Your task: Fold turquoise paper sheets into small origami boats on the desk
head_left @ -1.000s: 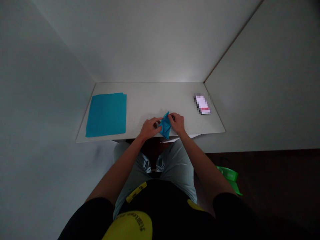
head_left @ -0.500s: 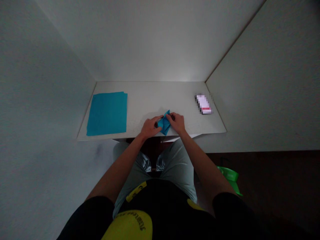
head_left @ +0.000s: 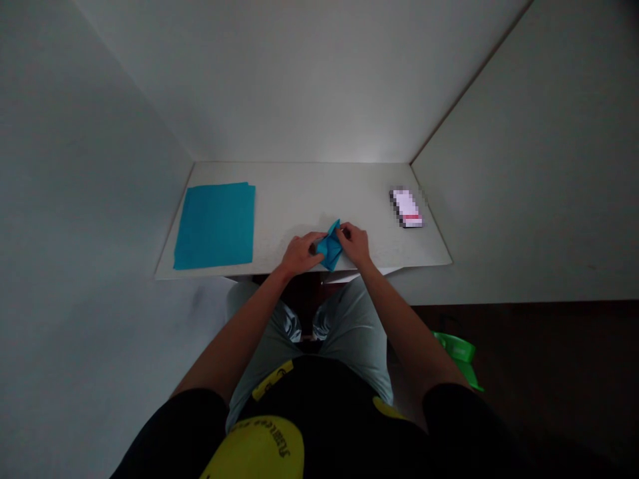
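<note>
Between my two hands is a small folded blue paper (head_left: 330, 250), with a pointed tip up and another point toward me at the table's front edge. My left hand (head_left: 300, 255) grips its left side, thumb on the near part and fingers behind. On the other side, my right hand (head_left: 355, 244) pinches the paper's upper right edge, fingers bent. Parts of the fingertips are hidden by the folds.
A stack of square blue paper sheets (head_left: 215, 226) lies at the left on the white table (head_left: 294, 189). A blurred-out phone (head_left: 407, 207) lies at the right. Walls close in the table's back and sides. A green plastic object (head_left: 458, 349) is low at the right.
My right fingers have shifted slightly on the folded paper, and its folds sit a little differently. My left hand stays almost where it was.
</note>
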A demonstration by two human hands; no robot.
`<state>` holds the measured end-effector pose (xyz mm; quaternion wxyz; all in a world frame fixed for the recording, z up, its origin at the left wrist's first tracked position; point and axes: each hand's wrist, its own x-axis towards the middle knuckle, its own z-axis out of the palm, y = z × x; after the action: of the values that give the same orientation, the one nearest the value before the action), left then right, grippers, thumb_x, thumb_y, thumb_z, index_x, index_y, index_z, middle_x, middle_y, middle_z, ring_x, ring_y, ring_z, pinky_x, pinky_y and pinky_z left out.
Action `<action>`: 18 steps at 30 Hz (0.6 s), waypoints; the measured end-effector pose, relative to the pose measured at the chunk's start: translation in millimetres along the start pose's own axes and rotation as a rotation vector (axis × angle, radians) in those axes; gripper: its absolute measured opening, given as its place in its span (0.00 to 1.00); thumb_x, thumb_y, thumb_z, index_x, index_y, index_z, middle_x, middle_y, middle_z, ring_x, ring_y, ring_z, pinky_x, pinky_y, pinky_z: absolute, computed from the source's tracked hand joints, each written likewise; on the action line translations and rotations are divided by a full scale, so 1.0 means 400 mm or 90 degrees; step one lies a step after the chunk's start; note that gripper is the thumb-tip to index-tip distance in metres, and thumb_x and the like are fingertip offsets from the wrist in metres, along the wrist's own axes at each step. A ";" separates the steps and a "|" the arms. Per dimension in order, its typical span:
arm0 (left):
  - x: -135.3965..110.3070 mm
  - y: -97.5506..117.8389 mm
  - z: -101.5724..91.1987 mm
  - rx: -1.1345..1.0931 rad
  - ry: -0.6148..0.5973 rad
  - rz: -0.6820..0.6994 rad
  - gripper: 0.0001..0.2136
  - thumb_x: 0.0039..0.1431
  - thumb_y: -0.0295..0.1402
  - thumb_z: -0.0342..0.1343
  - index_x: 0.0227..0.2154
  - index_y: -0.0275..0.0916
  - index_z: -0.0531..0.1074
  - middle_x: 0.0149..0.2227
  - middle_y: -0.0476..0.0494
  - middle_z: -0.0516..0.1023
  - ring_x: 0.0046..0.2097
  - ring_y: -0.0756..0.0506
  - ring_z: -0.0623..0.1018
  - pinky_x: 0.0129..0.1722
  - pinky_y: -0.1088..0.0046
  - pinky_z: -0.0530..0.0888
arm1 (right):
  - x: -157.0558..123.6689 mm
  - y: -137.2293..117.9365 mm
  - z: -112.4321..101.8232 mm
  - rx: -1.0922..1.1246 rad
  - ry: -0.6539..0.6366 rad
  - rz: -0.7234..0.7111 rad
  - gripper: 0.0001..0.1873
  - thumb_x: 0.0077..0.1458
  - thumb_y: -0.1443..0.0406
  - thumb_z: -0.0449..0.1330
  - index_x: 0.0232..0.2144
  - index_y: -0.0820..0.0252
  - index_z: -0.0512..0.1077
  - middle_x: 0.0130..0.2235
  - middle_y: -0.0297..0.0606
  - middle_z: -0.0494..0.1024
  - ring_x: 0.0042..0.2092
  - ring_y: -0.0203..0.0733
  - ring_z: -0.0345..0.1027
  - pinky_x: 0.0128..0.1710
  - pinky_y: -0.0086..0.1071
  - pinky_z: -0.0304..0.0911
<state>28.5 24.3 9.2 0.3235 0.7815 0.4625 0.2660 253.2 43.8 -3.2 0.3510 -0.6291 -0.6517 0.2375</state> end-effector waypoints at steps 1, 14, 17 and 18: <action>0.000 -0.003 0.002 -0.018 0.016 -0.003 0.29 0.56 0.28 0.63 0.63 0.43 0.77 0.59 0.42 0.83 0.40 0.45 0.83 0.54 0.62 0.78 | -0.001 0.000 -0.001 0.027 -0.003 0.004 0.16 0.65 0.50 0.58 0.36 0.54 0.77 0.29 0.33 0.79 0.33 0.44 0.72 0.40 0.37 0.65; 0.020 -0.006 0.017 -0.137 0.233 -0.080 0.09 0.68 0.30 0.60 0.48 0.41 0.82 0.55 0.38 0.79 0.48 0.46 0.82 0.51 0.66 0.81 | 0.002 0.022 -0.030 0.298 0.036 0.070 0.17 0.61 0.48 0.52 0.29 0.51 0.66 0.33 0.37 0.74 0.40 0.45 0.71 0.41 0.38 0.71; 0.024 0.040 0.022 -0.037 0.177 -0.043 0.09 0.68 0.32 0.62 0.48 0.43 0.84 0.62 0.37 0.76 0.61 0.40 0.79 0.63 0.58 0.78 | 0.002 0.016 -0.031 0.320 0.041 0.082 0.18 0.60 0.47 0.54 0.29 0.51 0.65 0.34 0.37 0.75 0.40 0.45 0.71 0.39 0.37 0.72; 0.024 0.060 0.026 0.009 0.155 -0.037 0.11 0.66 0.34 0.65 0.50 0.44 0.84 0.65 0.36 0.75 0.63 0.37 0.78 0.66 0.55 0.76 | 0.001 0.013 -0.032 0.332 0.042 0.081 0.18 0.60 0.46 0.55 0.29 0.51 0.65 0.34 0.37 0.75 0.40 0.45 0.71 0.38 0.36 0.72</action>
<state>53.3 21.7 21.6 0.2673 0.7319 0.5226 0.3462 266.2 43.1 1.3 0.5067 -0.5644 -0.5158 0.3983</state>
